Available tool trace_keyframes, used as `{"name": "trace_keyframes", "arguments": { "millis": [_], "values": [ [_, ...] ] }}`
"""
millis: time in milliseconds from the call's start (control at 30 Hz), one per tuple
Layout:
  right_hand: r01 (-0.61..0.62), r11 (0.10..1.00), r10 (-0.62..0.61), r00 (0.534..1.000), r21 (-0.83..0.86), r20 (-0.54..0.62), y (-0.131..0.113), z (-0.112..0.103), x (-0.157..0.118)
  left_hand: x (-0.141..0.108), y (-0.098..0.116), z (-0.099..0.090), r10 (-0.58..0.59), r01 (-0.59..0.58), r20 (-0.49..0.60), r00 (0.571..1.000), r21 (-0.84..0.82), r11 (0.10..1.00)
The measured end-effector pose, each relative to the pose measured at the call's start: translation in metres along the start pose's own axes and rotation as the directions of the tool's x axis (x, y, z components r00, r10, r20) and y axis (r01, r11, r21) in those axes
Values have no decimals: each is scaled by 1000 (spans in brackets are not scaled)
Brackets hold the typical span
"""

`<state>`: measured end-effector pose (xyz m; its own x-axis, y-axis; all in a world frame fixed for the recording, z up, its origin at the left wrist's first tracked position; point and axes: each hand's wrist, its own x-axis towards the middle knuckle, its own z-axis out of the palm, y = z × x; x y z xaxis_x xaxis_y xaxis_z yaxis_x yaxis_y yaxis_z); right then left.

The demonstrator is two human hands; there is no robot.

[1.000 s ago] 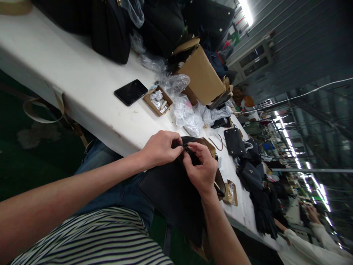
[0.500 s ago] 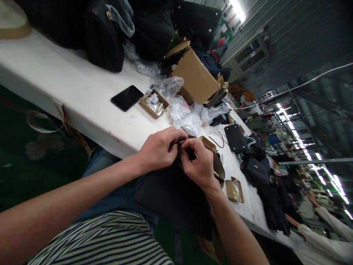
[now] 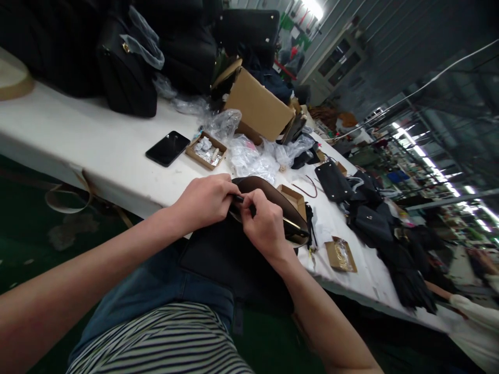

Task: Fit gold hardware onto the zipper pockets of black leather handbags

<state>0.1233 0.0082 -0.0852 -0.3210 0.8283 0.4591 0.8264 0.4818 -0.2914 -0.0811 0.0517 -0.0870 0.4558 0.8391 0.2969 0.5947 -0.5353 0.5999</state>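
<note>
A black handbag (image 3: 234,262) rests against my lap and the table edge, its mouth gaping to show a brown lining and a gold zip (image 3: 292,223). My left hand (image 3: 208,201) is closed, pinching the bag at the near left part of its opening. Close beside it, my right hand (image 3: 263,221) is also closed, thumb and fingers pinching a dark strip at the same edge. The fingertips of both hands almost meet there. Exactly what part of the bag lies between them is partly hidden.
On the white table (image 3: 117,156) lie a black phone (image 3: 167,148), a small box of parts (image 3: 206,150), crumpled plastic (image 3: 253,158) and another small box (image 3: 340,254). A large cardboard box (image 3: 257,101) and black bags (image 3: 127,78) stand behind. A co-worker's sleeve (image 3: 473,311) shows at right.
The bag's mouth now shows wider, with lining and zip in sight. Both hands have shifted slightly left in view and still pinch the edge. The camera view has turned a little.
</note>
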Motion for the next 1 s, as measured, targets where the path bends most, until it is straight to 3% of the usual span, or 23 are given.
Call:
{"name": "trace_keyframes", "arguments": {
  "millis": [167, 467, 533, 667, 733, 833, 1000],
  "values": [
    [-4, 998, 0, 998, -70, -67, 1, 0, 5, 0, -5, 2, 24, -23, -24, 999, 70, 997],
    [323, 924, -323, 946, -202, 36, 16, -6, 0, -5, -10, 5, 122, -111, -63, 991, 158, 981],
    [300, 936, -298, 954, -182, 39, 15, -5, 0, -6, -12, 6, 144, -131, -86, 986, 143, 981],
    [132, 990, -131, 991, 50, -30, 10, 0, 3, -6, -16, 7, 151, -142, -112, 982, 86, 986],
    [118, 990, -115, 993, 76, -34, 10, 3, 3, -5, -17, 7, 140, -135, -125, 982, 51, 990],
    [235, 967, -241, 969, -98, -60, 14, 7, 2, -3, -18, 7, 112, -113, -138, 984, -1, 994],
    [454, 847, -483, 875, -276, -43, 18, 2, 2, 1, -21, 10, 78, -82, -129, 989, -25, 996]
  ]
}}
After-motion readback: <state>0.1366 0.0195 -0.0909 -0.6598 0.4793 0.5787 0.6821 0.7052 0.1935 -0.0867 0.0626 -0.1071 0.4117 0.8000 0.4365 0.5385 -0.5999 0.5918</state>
